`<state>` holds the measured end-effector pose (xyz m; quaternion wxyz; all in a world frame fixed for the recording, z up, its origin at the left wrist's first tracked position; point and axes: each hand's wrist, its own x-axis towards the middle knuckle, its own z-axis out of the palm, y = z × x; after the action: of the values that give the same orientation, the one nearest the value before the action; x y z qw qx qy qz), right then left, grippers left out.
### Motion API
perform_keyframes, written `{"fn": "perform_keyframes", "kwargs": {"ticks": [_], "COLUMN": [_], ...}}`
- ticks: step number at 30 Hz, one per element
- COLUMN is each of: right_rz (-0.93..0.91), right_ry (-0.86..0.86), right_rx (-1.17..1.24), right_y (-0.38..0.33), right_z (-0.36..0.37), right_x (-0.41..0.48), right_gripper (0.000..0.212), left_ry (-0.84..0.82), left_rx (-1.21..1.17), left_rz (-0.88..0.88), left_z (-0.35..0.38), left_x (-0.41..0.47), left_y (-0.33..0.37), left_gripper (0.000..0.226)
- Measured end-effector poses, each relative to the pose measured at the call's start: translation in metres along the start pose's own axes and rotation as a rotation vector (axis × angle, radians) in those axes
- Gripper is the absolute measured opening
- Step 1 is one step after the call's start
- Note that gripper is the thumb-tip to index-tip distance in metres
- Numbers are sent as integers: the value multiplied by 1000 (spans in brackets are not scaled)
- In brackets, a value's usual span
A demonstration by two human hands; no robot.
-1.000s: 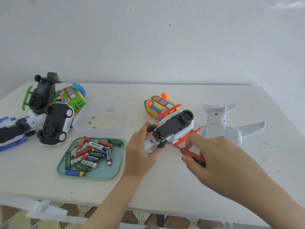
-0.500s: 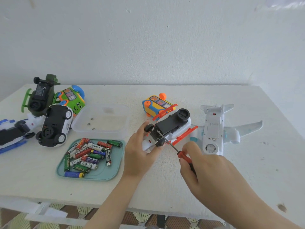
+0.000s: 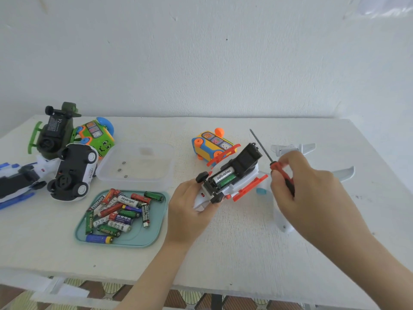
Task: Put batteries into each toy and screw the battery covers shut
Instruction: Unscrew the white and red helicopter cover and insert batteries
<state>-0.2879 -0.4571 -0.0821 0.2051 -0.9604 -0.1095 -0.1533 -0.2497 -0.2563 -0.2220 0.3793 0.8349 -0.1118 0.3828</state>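
Two AA batteries (image 3: 222, 176) lie side by side in the open compartment of the upturned white-and-red plastic toy vehicle (image 3: 252, 175), just beyond the fingers of the left hand (image 3: 190, 209), which curl around the toy's nose and hold it tilted over the white bench (image 3: 245, 253). Its black battery cover (image 3: 247, 157) stands raised at the end farthest from those fingers. The fingers of the right hand (image 3: 312, 193) are clamped on the red-handled screwdriver (image 3: 265, 153), whose metal tip points up and away, clear of the toy. Left of the left fingers, a teal plastic tray (image 3: 156, 220) holds loose batteries (image 3: 120, 211).
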Motion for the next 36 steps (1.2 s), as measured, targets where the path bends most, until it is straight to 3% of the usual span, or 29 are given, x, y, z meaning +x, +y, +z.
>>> {"fn": "perform_keyframes", "kwargs": {"ticks": [3,7,10,18,25,31,36], "right_rz": [-49,-20,17,40,-117,-208,-243], "right_ry": [-23,-61,-73,-81,46,-4,-55], "right_rx": [11,-11,100,393,577,652,657], "right_y": [0,3,4,-9,-38,-63,-87], "right_z": [2,7,8,0,-2,11,36], "right_x": [-2,0,5,20,31,49,65], "right_gripper": [17,22,19,12,4,12,5], "left_ry": [-3,-7,-27,-77,-62,-44,7], "left_rx": [-7,-25,-30,19,137,227,300], "left_rz": [14,53,55,110,165,164,258], "left_z": [-1,-4,-10,-54,-110,-151,-172], "left_x": [1,0,2,34,73,94,105], "left_y": [0,1,2,22,38,22,-15], "left_gripper": [56,48,35,29,33,36,42]}}
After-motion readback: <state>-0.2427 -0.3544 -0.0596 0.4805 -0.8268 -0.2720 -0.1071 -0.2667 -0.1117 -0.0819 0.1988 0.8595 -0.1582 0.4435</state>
